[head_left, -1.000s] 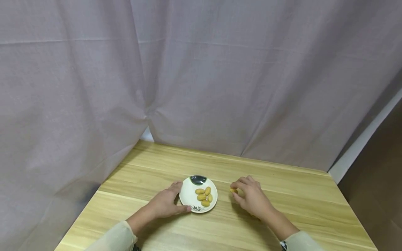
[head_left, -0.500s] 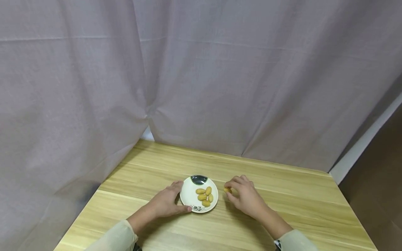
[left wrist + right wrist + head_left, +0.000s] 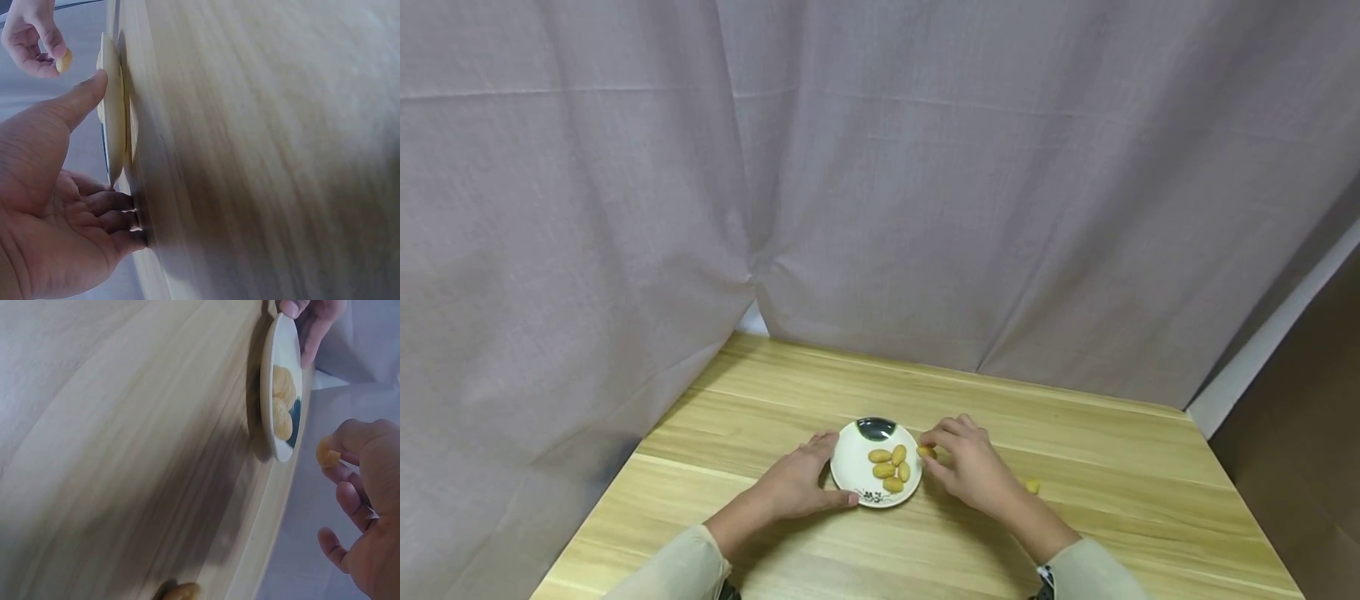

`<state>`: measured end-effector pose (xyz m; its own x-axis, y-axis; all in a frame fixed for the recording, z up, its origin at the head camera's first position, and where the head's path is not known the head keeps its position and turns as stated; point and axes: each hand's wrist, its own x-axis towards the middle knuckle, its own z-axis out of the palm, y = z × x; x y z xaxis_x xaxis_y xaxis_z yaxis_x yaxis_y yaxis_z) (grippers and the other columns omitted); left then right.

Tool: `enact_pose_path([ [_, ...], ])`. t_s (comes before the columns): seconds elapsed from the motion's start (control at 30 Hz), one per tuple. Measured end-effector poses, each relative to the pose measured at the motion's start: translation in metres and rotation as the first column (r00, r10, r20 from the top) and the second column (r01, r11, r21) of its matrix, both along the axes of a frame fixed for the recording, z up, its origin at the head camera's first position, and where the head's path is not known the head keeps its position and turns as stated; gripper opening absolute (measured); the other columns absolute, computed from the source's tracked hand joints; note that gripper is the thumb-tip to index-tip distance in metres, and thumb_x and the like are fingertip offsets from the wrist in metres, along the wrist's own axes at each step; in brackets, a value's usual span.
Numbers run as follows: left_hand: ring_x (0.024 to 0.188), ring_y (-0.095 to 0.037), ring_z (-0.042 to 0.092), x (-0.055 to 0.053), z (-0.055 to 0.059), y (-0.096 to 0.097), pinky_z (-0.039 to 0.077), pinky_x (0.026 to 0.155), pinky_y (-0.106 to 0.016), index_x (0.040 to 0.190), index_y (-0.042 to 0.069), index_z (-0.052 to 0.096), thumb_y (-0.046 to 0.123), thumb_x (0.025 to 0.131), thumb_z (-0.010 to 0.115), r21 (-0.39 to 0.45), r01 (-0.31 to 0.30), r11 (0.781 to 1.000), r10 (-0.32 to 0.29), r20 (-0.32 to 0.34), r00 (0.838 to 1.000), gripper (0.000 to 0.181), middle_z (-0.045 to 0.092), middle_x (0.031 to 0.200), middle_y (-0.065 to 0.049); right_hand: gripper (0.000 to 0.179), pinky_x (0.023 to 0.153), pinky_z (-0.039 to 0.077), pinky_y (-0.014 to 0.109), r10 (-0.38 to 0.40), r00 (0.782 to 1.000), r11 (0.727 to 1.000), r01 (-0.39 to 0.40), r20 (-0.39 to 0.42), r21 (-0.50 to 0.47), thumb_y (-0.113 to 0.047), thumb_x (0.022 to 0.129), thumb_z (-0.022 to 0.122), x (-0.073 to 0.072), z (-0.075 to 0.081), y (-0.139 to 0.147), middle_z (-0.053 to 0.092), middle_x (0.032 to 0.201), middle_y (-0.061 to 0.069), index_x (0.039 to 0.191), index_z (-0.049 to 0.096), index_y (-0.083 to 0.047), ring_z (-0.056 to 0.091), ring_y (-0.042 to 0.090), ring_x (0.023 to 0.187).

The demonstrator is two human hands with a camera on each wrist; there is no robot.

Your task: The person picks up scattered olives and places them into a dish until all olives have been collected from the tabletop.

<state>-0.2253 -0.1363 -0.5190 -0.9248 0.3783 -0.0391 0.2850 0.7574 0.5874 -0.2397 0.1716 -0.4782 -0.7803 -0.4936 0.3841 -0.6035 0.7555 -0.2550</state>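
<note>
A small white plate [image 3: 850,465] with a dark green patch lies on the table and bears several oval yellow-brown pieces [image 3: 883,471]. My left hand [image 3: 797,483] holds the plate at its left side, thumb on the near rim and fingers along the far-left edge. Between thumb and forefinger, my right hand [image 3: 970,467] pinches another oval yellow-brown piece [image 3: 327,453], just off the plate's right rim and above table level. One more such piece [image 3: 1033,486] lies on the wood behind the right wrist. What these pieces are exactly, I cannot tell.
The wooden table [image 3: 760,400] ends at the back against a hanging grey curtain [image 3: 880,208]. A brown panel [image 3: 1300,433] stands beyond its right edge.
My right hand has moved left toward the plate with the pinched piece. A piece on the table has come into sight behind the right wrist. The left hand and plate have stayed put.
</note>
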Motion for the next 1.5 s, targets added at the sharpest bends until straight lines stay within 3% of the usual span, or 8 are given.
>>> enact_pose_path([
  [0.6, 0.164, -0.049, 0.038, 0.002, 0.003, 0.000, 0.036, 0.133, -0.067, 0.170, -0.006, 0.032, 0.064, 0.088, 0.087, -0.008, 0.012, 1.000, -0.012, 0.000, 1.000, 0.121, 0.038, 0.175, -0.028, 0.018, 0.083, 0.044, 0.029, 0.093, 0.995, 0.995, -0.094, 0.044, 0.029, -0.020, 0.093, 0.090, 0.011, 0.000, -0.039, 0.078, 0.108, -0.004, 0.109, 0.083, -0.016, 0.056, 0.011, 0.096],
  [0.97, 0.164, -0.048, 0.037, 0.002, 0.002, 0.000, 0.036, 0.133, -0.067, 0.170, -0.005, 0.033, 0.064, 0.088, 0.087, -0.002, 0.014, 1.000, -0.014, -0.002, 1.000, 0.120, 0.038, 0.175, -0.028, 0.019, 0.090, 0.053, 0.037, 0.148, 0.985, 0.986, -0.153, 0.087, 0.064, -0.019, 0.094, 0.089, 0.015, -0.008, -0.053, 0.079, 0.111, -0.005, 0.111, 0.083, -0.016, 0.056, 0.009, 0.098],
  [1.1, 0.164, -0.048, 0.038, 0.002, 0.003, 0.000, 0.036, 0.133, -0.067, 0.170, -0.006, 0.033, 0.066, 0.088, 0.086, -0.005, 0.013, 1.000, -0.013, 0.001, 1.000, 0.121, 0.038, 0.175, -0.028, 0.019, 0.085, 0.048, 0.031, 0.175, 0.979, 0.978, -0.184, 0.101, 0.096, -0.021, 0.095, 0.088, 0.018, -0.011, -0.057, 0.079, 0.114, -0.003, 0.113, 0.083, -0.016, 0.057, 0.011, 0.100],
  [1.3, 0.164, -0.049, 0.037, 0.001, 0.002, 0.000, 0.036, 0.132, -0.068, 0.170, -0.007, 0.031, 0.067, 0.089, 0.085, -0.014, 0.008, 1.000, -0.007, 0.011, 1.000, 0.122, 0.036, 0.176, -0.028, 0.019, 0.090, 0.056, 0.042, 0.188, 0.972, 0.969, -0.207, 0.141, 0.137, -0.021, 0.095, 0.088, 0.020, -0.015, -0.063, 0.080, 0.120, -0.001, 0.113, 0.082, -0.016, 0.056, 0.009, 0.100],
  [1.5, 0.165, -0.047, 0.036, 0.003, 0.004, 0.000, 0.035, 0.134, -0.066, 0.169, -0.008, 0.032, 0.064, 0.089, 0.086, 0.001, 0.012, 1.000, -0.012, 0.008, 1.000, 0.121, 0.036, 0.176, -0.029, 0.013, 0.080, 0.040, 0.021, 0.210, 0.967, 0.954, -0.236, 0.146, 0.185, -0.025, 0.098, 0.085, 0.021, -0.019, -0.066, 0.078, 0.108, -0.009, 0.110, 0.082, -0.021, 0.046, 0.005, 0.091],
])
